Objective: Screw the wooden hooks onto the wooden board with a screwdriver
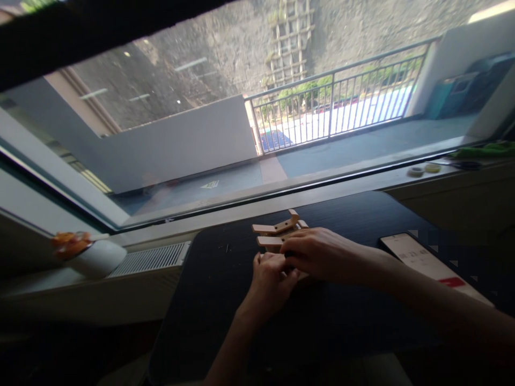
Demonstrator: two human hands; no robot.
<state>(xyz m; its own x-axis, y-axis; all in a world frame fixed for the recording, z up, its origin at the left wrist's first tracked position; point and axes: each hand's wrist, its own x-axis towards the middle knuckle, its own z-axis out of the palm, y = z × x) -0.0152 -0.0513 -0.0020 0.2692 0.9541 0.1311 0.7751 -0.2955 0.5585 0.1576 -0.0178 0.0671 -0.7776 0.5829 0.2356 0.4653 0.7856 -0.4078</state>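
Observation:
A small light-wood assembly [274, 229] rests on the dark table. Its pale arms, with dark holes in them, stick out to the left, and a curved end rises at the top. My left hand [270, 280] is at its near side, fingers curled closed against the wood. From the right, my right hand [319, 253] reaches over the assembly with fingers bent down around it. The two hands touch at the fingertips, so the gripped part of the wood and anything small between the fingers are hidden.
A phone [418, 257] with a lit screen lies right on the dark table [225, 300]. Small thin bits [227, 247] lie left of the wood. On the sill stand a white pot [98, 258] with orange flowers and, at right, tape rolls [416, 171]. A window borders the far side.

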